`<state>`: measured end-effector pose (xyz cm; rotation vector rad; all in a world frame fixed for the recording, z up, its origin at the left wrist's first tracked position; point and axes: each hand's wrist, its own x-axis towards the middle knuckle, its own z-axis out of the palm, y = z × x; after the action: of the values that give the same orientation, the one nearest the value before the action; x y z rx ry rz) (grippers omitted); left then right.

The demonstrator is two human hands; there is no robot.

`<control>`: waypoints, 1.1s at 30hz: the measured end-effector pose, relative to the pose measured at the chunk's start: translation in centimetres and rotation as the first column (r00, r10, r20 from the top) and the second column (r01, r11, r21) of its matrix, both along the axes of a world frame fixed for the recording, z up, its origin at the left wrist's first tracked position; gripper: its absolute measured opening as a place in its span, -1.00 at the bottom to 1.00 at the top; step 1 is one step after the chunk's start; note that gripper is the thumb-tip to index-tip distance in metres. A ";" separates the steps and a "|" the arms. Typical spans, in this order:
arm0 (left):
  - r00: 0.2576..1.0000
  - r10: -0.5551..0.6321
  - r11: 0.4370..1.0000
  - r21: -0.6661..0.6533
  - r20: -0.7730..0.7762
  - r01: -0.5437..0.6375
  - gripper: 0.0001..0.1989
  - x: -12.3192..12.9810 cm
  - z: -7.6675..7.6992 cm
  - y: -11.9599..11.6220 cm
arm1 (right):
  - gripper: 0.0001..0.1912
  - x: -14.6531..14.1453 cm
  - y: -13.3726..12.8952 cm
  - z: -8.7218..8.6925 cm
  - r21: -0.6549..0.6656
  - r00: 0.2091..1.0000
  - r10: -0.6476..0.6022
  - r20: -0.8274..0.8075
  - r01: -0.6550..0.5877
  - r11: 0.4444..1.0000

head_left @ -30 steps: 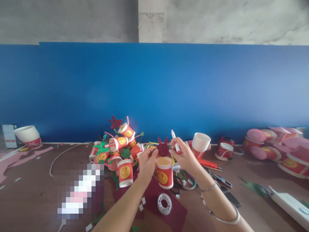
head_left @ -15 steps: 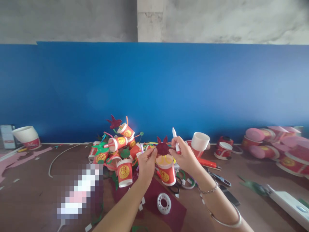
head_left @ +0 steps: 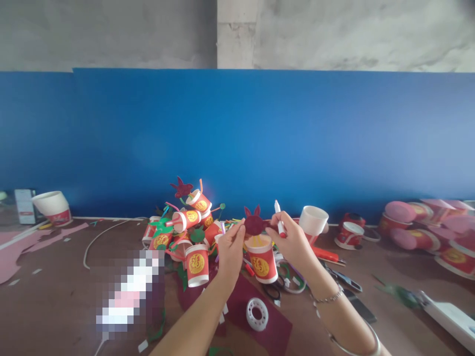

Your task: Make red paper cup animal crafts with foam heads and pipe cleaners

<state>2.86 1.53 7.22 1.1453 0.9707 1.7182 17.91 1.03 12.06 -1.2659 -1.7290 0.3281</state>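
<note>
My left hand pinches the left edge of a dark red paper cutout with two pointed ears. My right hand has a white marker pen with a red end tucked between its fingers, and its fingertips meet the cutout's right edge. Directly below, a red paper cup with a gold emblem stands upright, yellow strips showing at its mouth. Left of my hands lies a heap of similar cups with straws and green cutouts. Another dark red cutout sticks up from that heap.
A white tape ring lies on a dark red sheet. To the right are a white cup, a utility knife, black-handled scissors and a white glue gun. Pink-topped cups stand far right.
The view has swung slightly left, so everything sits a little further right. The cutout has tilted slightly in my fingers; both hands keep their grip.
</note>
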 end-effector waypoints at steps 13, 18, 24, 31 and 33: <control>0.933 0.291 0.955 -0.011 0.212 -0.295 -0.59 -3.0 3.7 -0.8 | -0.89 -3.0 7.0 0.8 0.196 0.930 -0.225 -0.292 0.288 0.937; 0.922 0.305 0.951 -0.016 0.238 -0.310 -0.62 -3.6 3.9 -0.3 | -0.92 -6.8 10.5 0.0 0.144 0.958 -0.191 -0.215 0.224 0.964; 0.905 0.329 0.939 0.005 0.270 -0.343 -0.68 -4.0 4.1 0.0 | -0.81 -6.4 10.2 -0.9 0.115 0.978 -0.174 -0.119 0.188 0.976; 0.957 -0.148 0.986 0.040 -0.250 0.162 -0.82 -2.1 4.8 -2.3 | -0.85 -2.3 6.0 -2.8 0.047 0.994 -0.091 -0.059 0.094 0.994; 0.733 -0.270 0.938 0.001 -0.625 0.346 -0.82 -1.0 4.0 -3.2 | -0.86 -1.5 4.8 -3.9 0.020 0.996 -0.071 -0.050 0.072 0.997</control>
<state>1.84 -1.70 11.24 1.9073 0.9830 1.1430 16.43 5.83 8.17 -1.2903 -1.6372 0.2959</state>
